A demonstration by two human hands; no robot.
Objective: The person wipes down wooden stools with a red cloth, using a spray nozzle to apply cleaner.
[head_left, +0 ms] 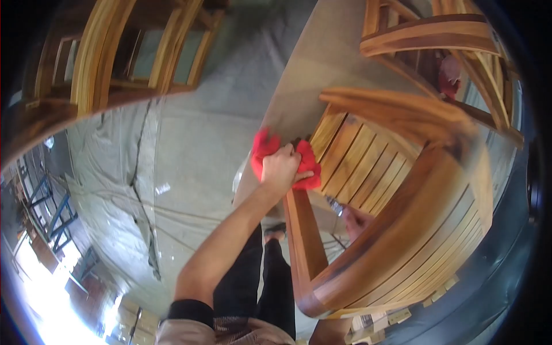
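A bunched red cloth is wrapped in my left hand, whose fingers are closed on it. The cloth presses against the front end of the armrest of a wooden slatted chair. Through the gap under the chair's frame shows my right hand, partly hidden by the thick curved rail. Its fingers close around a small brush-like tool with a metallic end, pointing toward the slatted seat. The exact kind of tool is hard to make out.
More wooden chair frames stand at upper left and upper right. A pale board lies under the chair. Grey sheeting with creases covers the floor. Blue metal stands and cardboard boxes are at lower left.
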